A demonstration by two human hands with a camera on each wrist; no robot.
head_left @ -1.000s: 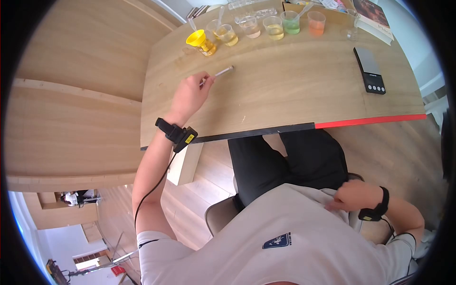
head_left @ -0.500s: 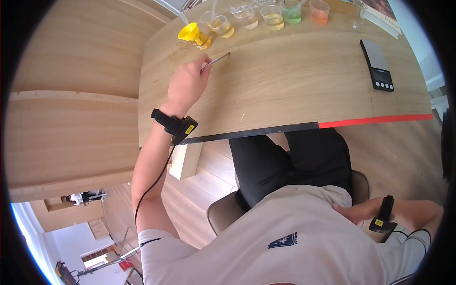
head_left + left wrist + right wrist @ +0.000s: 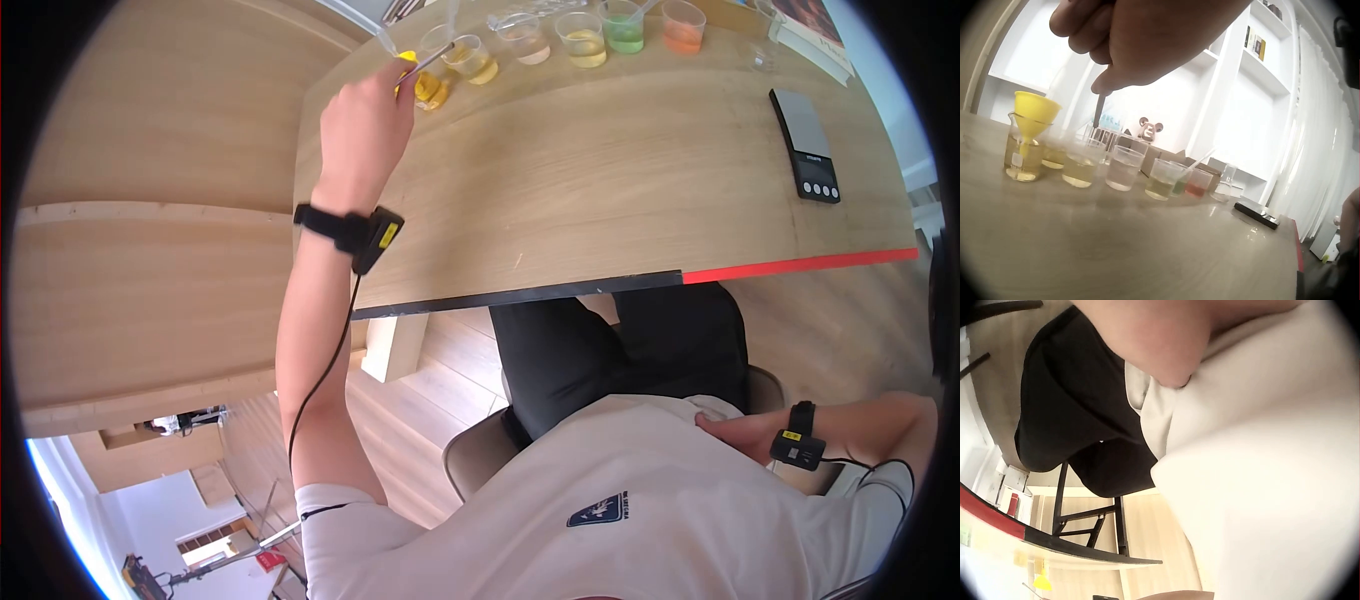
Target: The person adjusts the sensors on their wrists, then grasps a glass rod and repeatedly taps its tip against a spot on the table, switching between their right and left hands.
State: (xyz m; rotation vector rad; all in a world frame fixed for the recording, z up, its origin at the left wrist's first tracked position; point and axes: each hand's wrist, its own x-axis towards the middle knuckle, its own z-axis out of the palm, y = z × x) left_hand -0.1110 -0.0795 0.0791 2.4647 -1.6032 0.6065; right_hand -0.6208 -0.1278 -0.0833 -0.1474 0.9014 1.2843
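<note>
My left hand (image 3: pixel 365 125) pinches a thin grey rod (image 3: pixel 432 62) with a dark tip, raised over the table's far left part. In the left wrist view the rod (image 3: pixel 1099 112) points down behind the rim of a clear plastic cup (image 3: pixel 1079 170) of pale yellow liquid. Beside it a yellow funnel (image 3: pixel 1036 111) sits in a glass beaker (image 3: pixel 1022 159) of yellow liquid; in the head view the hand hides most of the funnel. My right hand (image 3: pixel 742 432) rests at the waist against the light shirt (image 3: pixel 640 450), its fingers largely hidden.
Several more cups run along the back, among them a green one (image 3: pixel 625 35) and an orange one (image 3: pixel 683 32). A clear glass vessel (image 3: pixel 766 50) stands near a book (image 3: pixel 815 45). At the right lies a black digital scale (image 3: pixel 815 175). Black and red tape (image 3: pixel 800 268) edges the table.
My left hand has carried the rod forward and left, from over the bare tabletop to the funnel and cups. The right hand has shifted slightly outward and stays at the waist.
</note>
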